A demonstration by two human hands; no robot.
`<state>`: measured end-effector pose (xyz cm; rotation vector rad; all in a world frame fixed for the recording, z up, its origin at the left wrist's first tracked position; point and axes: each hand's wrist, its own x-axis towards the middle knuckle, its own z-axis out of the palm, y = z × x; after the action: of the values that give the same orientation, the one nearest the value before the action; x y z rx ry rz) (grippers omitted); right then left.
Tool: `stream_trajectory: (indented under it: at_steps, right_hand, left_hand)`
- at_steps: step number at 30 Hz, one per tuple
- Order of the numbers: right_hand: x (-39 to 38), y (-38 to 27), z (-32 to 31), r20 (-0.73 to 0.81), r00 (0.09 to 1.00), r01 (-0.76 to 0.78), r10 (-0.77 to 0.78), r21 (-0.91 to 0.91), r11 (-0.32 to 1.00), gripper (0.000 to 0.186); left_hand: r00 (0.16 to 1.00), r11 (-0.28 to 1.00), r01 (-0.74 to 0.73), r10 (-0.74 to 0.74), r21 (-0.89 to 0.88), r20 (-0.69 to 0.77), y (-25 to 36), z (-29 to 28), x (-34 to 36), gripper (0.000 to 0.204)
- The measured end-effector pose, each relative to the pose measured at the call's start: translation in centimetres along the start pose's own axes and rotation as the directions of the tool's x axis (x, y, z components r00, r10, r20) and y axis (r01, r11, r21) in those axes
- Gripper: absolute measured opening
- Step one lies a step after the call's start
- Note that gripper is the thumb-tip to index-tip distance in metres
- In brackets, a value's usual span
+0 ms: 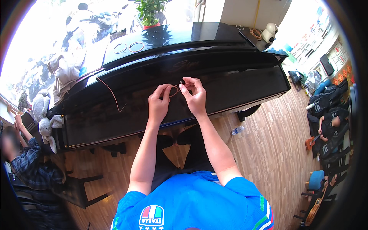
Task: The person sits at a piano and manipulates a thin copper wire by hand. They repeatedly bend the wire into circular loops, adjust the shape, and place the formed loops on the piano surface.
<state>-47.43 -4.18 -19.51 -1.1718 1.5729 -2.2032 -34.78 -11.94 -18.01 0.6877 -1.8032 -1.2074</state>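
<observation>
My left hand (159,100) and my right hand (194,94) are raised close together over the front of a black piano (245,84). Between them is a thin copper-coloured wire (174,92) bent into a small loop. The fingers of my left hand pinch the loop's left side, while thumb and forefinger of my right hand hold the wire at its right. Another length of copper-coloured wire (111,92) lies curved on the piano left of my hands, bent at its lower end.
On the piano top are two rings of coiled wire (136,46), a potted plant (150,11) and a white camera (270,31). Grey plush toy (46,124) at the left end. A seated person (30,161) is at left; another holds a ukulele (311,142) at right. A bottle (237,130) lies on the floor.
</observation>
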Motion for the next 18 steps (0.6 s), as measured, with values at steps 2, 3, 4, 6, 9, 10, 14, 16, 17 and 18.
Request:
stream_trajectory:
  at_steps: [2, 3, 4, 6, 9, 10, 14, 16, 17, 18]
  right_hand:
    - [-0.02, 0.03, -0.03, -0.025, 0.999, 0.033, -0.034, -0.056, 0.998, 0.024]
    - [0.01, -0.03, 0.02, -0.035, 0.998, 0.049, -0.052, -0.083, 0.995, 0.024]
    - [-0.01, -0.08, 0.09, -0.047, 0.996, 0.066, -0.07, -0.097, 0.993, 0.024]
    - [-0.1, -0.19, 0.24, -0.072, 0.992, 0.098, -0.108, -0.128, 0.987, 0.025]
    - [-0.16, -0.13, 0.38, -0.126, 0.976, 0.162, -0.177, -0.116, 0.98, 0.029]
    - [-0.25, -0.16, 0.32, -0.133, 0.972, 0.178, -0.196, -0.137, 0.974, 0.031]
    - [-0.48, -0.37, 0.42, -0.141, 0.956, 0.227, -0.256, -0.194, 0.954, 0.039]
    - [-0.4, -0.56, 0.44, -0.128, 0.951, 0.249, -0.281, -0.223, 0.943, 0.042]
    - [-0.3, -0.65, 0.4, -0.114, 0.949, 0.26, -0.294, -0.244, 0.934, 0.043]
    - [-0.24, -0.71, 0.37, -0.098, 0.947, 0.273, -0.307, -0.264, 0.925, 0.043]
  left_hand:
    - [0.998, 0.999, -0.054, 0.054, -0.006, 0.008, -0.06, 0.19, -0.01, 0.015]
    - [0.997, 0.997, -0.082, 0.082, -0.009, 0.009, -0.15, 0.25, -0.01, 0.016]
    - [0.996, 0.996, -0.094, 0.094, 0.0, 0.013, -0.25, 0.31, -0.02, 0.017]
    - [0.993, 0.993, -0.118, 0.117, 0.019, 0.022, -0.4, 0.43, -0.03, 0.019]
    - [0.993, 0.993, -0.111, 0.109, 0.048, 0.035, -0.39, 0.51, -0.19, 0.022]
    - [0.992, 0.991, -0.12, 0.117, 0.064, 0.039, -0.26, 0.5, -0.27, 0.023]
    - [0.985, 0.977, -0.17, 0.165, 0.128, 0.049, -0.13, 0.38, -0.49, 0.024]
    - [0.98, 0.97, -0.197, 0.19, 0.145, 0.061, -0.25, 0.42, -0.51, 0.024]
    - [0.977, 0.967, -0.208, 0.199, 0.148, 0.07, -0.32, 0.4, -0.53, 0.024]
    - [0.975, 0.964, -0.218, 0.208, 0.151, 0.078, -0.43, 0.36, -0.54, 0.025]
